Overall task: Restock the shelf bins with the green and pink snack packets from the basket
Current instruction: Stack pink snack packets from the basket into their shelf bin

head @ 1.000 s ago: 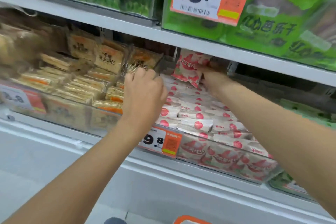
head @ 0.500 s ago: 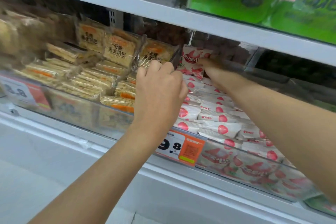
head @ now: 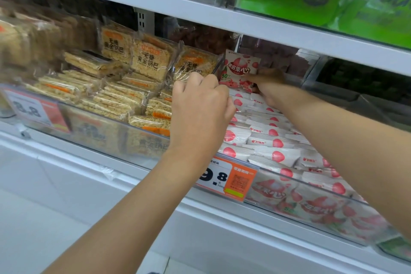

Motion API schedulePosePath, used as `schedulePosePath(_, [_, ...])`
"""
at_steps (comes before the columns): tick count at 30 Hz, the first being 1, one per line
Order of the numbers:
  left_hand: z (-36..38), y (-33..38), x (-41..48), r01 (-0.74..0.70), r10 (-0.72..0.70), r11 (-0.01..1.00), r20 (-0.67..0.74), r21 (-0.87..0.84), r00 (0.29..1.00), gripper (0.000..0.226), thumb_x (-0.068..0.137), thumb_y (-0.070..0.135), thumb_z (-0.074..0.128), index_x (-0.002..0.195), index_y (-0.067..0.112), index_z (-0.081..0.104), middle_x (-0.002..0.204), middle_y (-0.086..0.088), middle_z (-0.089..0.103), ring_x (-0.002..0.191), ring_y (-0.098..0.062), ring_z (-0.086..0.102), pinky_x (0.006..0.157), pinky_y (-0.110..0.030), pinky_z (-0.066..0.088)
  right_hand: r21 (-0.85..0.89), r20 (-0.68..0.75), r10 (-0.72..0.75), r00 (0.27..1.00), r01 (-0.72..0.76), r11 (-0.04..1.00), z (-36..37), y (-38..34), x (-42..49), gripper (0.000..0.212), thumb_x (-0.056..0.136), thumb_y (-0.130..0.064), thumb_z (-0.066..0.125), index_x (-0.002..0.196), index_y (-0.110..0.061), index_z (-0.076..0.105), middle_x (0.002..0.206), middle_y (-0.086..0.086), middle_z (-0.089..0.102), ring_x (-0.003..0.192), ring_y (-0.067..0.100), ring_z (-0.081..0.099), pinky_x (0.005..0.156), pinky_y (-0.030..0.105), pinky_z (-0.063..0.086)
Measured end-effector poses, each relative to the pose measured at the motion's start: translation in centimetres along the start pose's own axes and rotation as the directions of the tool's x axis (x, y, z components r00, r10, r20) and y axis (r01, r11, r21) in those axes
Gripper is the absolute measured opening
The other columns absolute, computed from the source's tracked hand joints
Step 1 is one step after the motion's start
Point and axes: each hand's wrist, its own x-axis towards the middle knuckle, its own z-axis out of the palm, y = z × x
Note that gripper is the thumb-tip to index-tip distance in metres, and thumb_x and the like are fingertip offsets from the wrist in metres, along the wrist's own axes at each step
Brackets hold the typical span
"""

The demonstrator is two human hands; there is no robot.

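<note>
**A:** What has moved?

**B:** The right hand has carried its pink packet deeper, to the back of the pink bin. It has also stood the packet up from its earlier slant. The left hand has barely shifted.

**A:** And the grips?

**B:** The right hand pinches the packet near its lower right corner. The left hand is curled at the clear divider beside the cracker packets. Whether it grasps the divider, I cannot tell.

**A:** How does the packet sit?

**B:** Its long axis is near upright, top edge up, printed face toward the aisle. It is just beside the divider, above the stocked rows lying flat.

**A:** Which step is this?

**B:** Placing, I'd judge. The next move calls for lowering the packet behind those rows and letting go without it toppling forward, then fetching more. The basket is out of view.
</note>
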Motion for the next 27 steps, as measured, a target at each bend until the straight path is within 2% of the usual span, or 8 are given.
schedulePosePath(4, [0.1, -0.1, 0.1, -0.006, 0.006, 1.000, 0.003, 0.007, 1.000, 0.026, 0.093, 0.025, 0.051, 0.076, 0.017, 0.070, 0.081, 0.002, 0.060, 0.082, -0.021, 0.046, 0.073, -0.035, 0.030, -0.023, -0.037, 0.010, 0.999, -0.011, 1.000, 0.1, -0.1, -0.2, 0.045, 0.085, -0.030, 0.072, 0.124, -0.012, 0.059, 0.121, 0.004, 0.065, 0.104, 0.018, 0.065, 0.091, 0.028, 0.052])
schedulePosePath(9, [0.3, -0.2, 0.1, -0.021, 0.021, 1.000, 0.004, 0.022, 1.000, 0.025, 0.092, 0.023, 0.052, 0.075, 0.017, 0.069, 0.080, 0.002, 0.059, 0.081, -0.020, 0.045, 0.073, -0.034, 0.029, -0.104, -0.106, -0.142, 0.984, 0.131, 0.986, -0.9, 1.0, -1.8, 0.027, 0.087, -0.021, 0.071, 0.112, -0.012, 0.069, 0.107, 0.000, 0.068, 0.088, 0.012, 0.061, 0.070, 0.013, 0.046])
schedulePosePath(14, [-0.4, 0.3, 0.3, -0.044, 0.033, 0.991, 0.091, 0.128, 0.995, 0.027, 0.091, 0.022, 0.049, 0.068, 0.019, 0.063, 0.070, 0.003, 0.057, 0.078, -0.020, 0.043, 0.075, -0.034, 0.022, -0.237, -0.140, -0.271, 0.952, 0.233, 0.943, -3.2, 1.2, -6.0, 0.015, 0.087, -0.012, 0.065, 0.098, -0.017, 0.072, 0.101, -0.003, 0.069, 0.094, 0.012, 0.062, 0.086, 0.022, 0.050])
schedulePosePath(16, [-1.8, 1.5, -0.1, -0.040, 0.020, 0.993, 0.173, 0.112, 0.985, 0.027, 0.090, 0.023, 0.048, 0.066, 0.020, 0.058, 0.066, 0.004, 0.053, 0.076, -0.019, 0.043, 0.073, -0.033, 0.017, -0.288, -0.098, -0.338, 0.936, 0.298, 0.910, -4.9, 1.4, -8.7, 0.016, 0.084, -0.007, 0.061, 0.087, -0.019, 0.071, 0.086, -0.003, 0.069, 0.079, 0.008, 0.061, 0.074, 0.015, 0.049])
schedulePosePath(18, [-3.3, 3.6, -0.8, -0.070, 0.059, 0.997, 0.254, 0.035, 0.965, 0.025, 0.091, 0.024, 0.047, 0.069, 0.017, 0.057, 0.065, 0.000, 0.051, 0.073, -0.022, 0.048, 0.072, -0.034, 0.027, -0.395, -0.023, -0.449, 0.893, 0.404, 0.825, -7.2, 1.8, -12.2, 0.017, 0.081, -0.007, 0.061, 0.082, -0.021, 0.070, 0.074, -0.006, 0.065, 0.069, 0.005, 0.057, 0.065, 0.015, 0.044])
schedulePosePath(20, [-4.8, 6.2, -2.0, -0.038, 0.070, 0.995, 0.380, -0.091, 0.922, 0.024, 0.092, 0.025, 0.046, 0.077, 0.012, 0.058, 0.070, -0.005, 0.057, 0.072, -0.028, 0.055, 0.064, -0.035, 0.040, -0.455, 0.032, -0.525, 0.851, 0.480, 0.750, -9.5, 2.8, -15.6, 0.014, 0.078, -0.007, 0.062, 0.079, -0.018, 0.070, 0.074, -0.004, 0.065, 0.071, 0.008, 0.056, 0.067, 0.021, 0.042])
schedulePosePath(23, [-6.7, 10.3, -5.1, 0.087, 0.051, 0.974, 0.573, -0.211, 0.818, 0.026, 0.092, 0.028, 0.046, 0.073, 0.013, 0.053, 0.072, -0.007, 0.060, 0.074, -0.033, 0.058, 0.057, -0.033, 0.037, -0.439, -0.018, -0.564, 0.826, 0.500, 0.746, -13.0, 5.6, -20.7, 0.013, 0.076, -0.005, 0.060, 0.079, -0.015, 0.068, 0.076, -0.003, 0.062, 0.071, 0.009, 0.052, 0.067, 0.022, 0.038])
schedulePosePath(27, [-7.2, 14.3, -10.2, 0.133, 0.058, 0.979, 0.836, -0.155, 0.546, 0.035, 0.090, 0.030, 0.051, 0.060, 0.015, 0.041, 0.068, -0.008, 0.052, 0.074, -0.032, 0.053, 0.062, -0.032, 0.038, -0.407, -0.021, -0.473, 0.881, 0.424, 0.809, -16.0, 13.0, -27.3, 0.010, 0.075, -0.004, 0.060, 0.075, -0.012, 0.066, 0.074, 0.000, 0.061, 0.067, 0.012, 0.051, 0.064, 0.024, 0.039])
